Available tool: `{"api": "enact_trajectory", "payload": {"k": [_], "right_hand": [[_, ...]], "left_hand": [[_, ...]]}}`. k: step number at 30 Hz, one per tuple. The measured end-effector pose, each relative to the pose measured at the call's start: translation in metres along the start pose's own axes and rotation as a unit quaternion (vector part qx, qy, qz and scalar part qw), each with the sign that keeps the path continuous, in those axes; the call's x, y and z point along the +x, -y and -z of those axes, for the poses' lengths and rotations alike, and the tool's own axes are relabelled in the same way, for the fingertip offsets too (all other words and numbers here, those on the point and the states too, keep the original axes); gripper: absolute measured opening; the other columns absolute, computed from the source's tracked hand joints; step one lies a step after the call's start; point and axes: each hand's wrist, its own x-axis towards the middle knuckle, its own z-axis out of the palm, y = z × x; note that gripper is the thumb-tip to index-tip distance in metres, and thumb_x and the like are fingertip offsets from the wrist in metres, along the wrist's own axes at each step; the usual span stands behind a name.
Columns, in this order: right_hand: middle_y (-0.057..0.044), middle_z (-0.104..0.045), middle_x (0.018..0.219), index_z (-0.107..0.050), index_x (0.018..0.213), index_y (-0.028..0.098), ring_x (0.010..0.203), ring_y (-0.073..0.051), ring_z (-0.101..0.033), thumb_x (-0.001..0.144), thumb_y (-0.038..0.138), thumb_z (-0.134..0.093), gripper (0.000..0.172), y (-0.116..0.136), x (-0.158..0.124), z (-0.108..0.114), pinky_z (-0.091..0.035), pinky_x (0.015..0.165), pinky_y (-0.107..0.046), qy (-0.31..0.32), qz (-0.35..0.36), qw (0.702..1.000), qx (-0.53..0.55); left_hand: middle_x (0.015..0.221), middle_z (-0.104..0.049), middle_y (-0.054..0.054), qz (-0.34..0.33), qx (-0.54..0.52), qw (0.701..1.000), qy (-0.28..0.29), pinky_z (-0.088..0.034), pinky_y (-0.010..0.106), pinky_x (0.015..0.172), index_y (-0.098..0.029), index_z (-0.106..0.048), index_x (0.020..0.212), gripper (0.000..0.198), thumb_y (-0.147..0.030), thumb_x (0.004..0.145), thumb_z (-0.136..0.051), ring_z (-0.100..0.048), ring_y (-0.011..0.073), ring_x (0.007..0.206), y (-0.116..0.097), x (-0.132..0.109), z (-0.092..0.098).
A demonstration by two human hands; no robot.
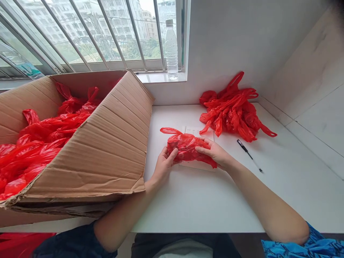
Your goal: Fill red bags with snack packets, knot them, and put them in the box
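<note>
Between my two hands is a red plastic bag [185, 145], bundled up, with one handle loop sticking out to the left. My left hand [167, 157] grips its left end, thumb on top. My right hand [215, 152] is closed on its right end, with the thumb lying across the plastic. What is inside the bag, if anything, I cannot make out. Beneath the bag lies a sheet of white paper [197, 165] with small marks, mostly covered. To the right of my right hand is a black-capped pen [248, 154].
A large cardboard box [107, 143] filled with red plastic bags [48, 136] stands at the left, its flap leaning toward my left arm. A pile of red bags [233, 111] lies at the back right by the wall. A clear bottle [171, 50] stands on the windowsill.
</note>
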Motion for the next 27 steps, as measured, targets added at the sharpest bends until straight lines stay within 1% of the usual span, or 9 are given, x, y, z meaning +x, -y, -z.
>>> {"api": "enact_trajectory", "payload": {"k": [3, 7, 12, 15, 18, 23, 27], "right_hand": [[-0.005, -0.073, 0.113, -0.061, 0.121, 0.026, 0.099, -0.021, -0.072, 0.082, 0.035, -0.077, 0.043, 0.0007, 0.0017, 0.0016, -0.059, 0.092, -0.035, -0.002, 0.004, 1.000, 0.025], [-0.005, -0.074, 0.111, -0.062, 0.120, 0.026, 0.096, -0.020, -0.073, 0.087, 0.037, -0.070, 0.036, 0.0011, 0.0020, 0.0033, -0.059, 0.093, -0.035, 0.013, -0.001, 0.998, 0.056], [-0.005, -0.073, 0.114, -0.061, 0.121, 0.026, 0.097, -0.021, -0.073, 0.087, 0.036, -0.070, 0.036, 0.0013, 0.0020, 0.0022, -0.059, 0.092, -0.039, 0.020, 0.008, 0.997, 0.071], [-0.005, -0.072, 0.117, -0.063, 0.119, 0.027, 0.100, -0.020, -0.072, 0.088, 0.037, -0.069, 0.034, 0.0018, 0.0022, 0.0012, -0.058, 0.093, -0.036, 0.019, 0.016, 0.997, 0.068], [-0.004, -0.072, 0.118, -0.065, 0.116, 0.027, 0.102, -0.019, -0.071, 0.089, 0.039, -0.067, 0.030, 0.0026, 0.0019, 0.0008, -0.057, 0.095, -0.032, 0.014, 0.026, 0.998, 0.060], [-0.005, -0.071, 0.119, -0.064, 0.118, 0.026, 0.103, -0.020, -0.070, 0.089, 0.038, -0.066, 0.031, 0.0042, 0.0004, 0.0004, -0.056, 0.096, -0.034, 0.018, 0.033, 0.998, 0.057], [-0.005, -0.072, 0.119, -0.063, 0.119, 0.025, 0.104, -0.020, -0.070, 0.090, 0.035, -0.065, 0.030, 0.0039, 0.0003, 0.0004, -0.056, 0.095, -0.033, 0.021, 0.027, 0.998, 0.061]], "left_hand": [[0.124, -0.065, 0.009, 0.005, -0.019, 1.000, 0.002, -0.058, 0.029, 0.077, -0.022, -0.058, 0.124, 0.048, -0.047, 0.085, -0.069, -0.067, 0.0220, 0.104, 0.0011, 0.0019, 0.0011], [0.120, -0.067, 0.009, 0.003, -0.018, 1.000, -0.009, -0.058, 0.029, 0.077, -0.020, -0.059, 0.122, 0.049, -0.046, 0.083, -0.071, -0.067, 0.0218, 0.103, 0.0048, 0.0045, 0.0029], [0.121, -0.065, 0.008, 0.010, -0.029, 0.999, -0.022, -0.058, 0.027, 0.076, -0.021, -0.059, 0.122, 0.046, -0.045, 0.085, -0.070, -0.065, 0.0206, 0.103, 0.0047, 0.0052, 0.0021], [0.117, -0.065, 0.007, 0.009, -0.048, 0.998, -0.028, -0.057, 0.027, 0.076, -0.021, -0.059, 0.120, 0.043, -0.045, 0.086, -0.069, -0.065, 0.0181, 0.098, 0.0034, 0.0050, 0.0008], [0.113, -0.065, 0.006, 0.009, -0.052, 0.998, -0.034, -0.057, 0.026, 0.073, -0.021, -0.060, 0.118, 0.041, -0.046, 0.087, -0.067, -0.065, 0.0162, 0.093, 0.0025, 0.0047, -0.0001], [0.116, -0.065, 0.007, 0.014, -0.059, 0.998, -0.031, -0.056, 0.025, 0.073, -0.021, -0.058, 0.122, 0.042, -0.045, 0.088, -0.066, -0.064, 0.0176, 0.097, 0.0003, 0.0038, -0.0012], [0.118, -0.066, 0.008, 0.016, -0.070, 0.997, -0.036, -0.056, 0.026, 0.074, -0.021, -0.060, 0.122, 0.041, -0.044, 0.089, -0.065, -0.065, 0.0177, 0.095, -0.0010, 0.0037, -0.0015]]}}
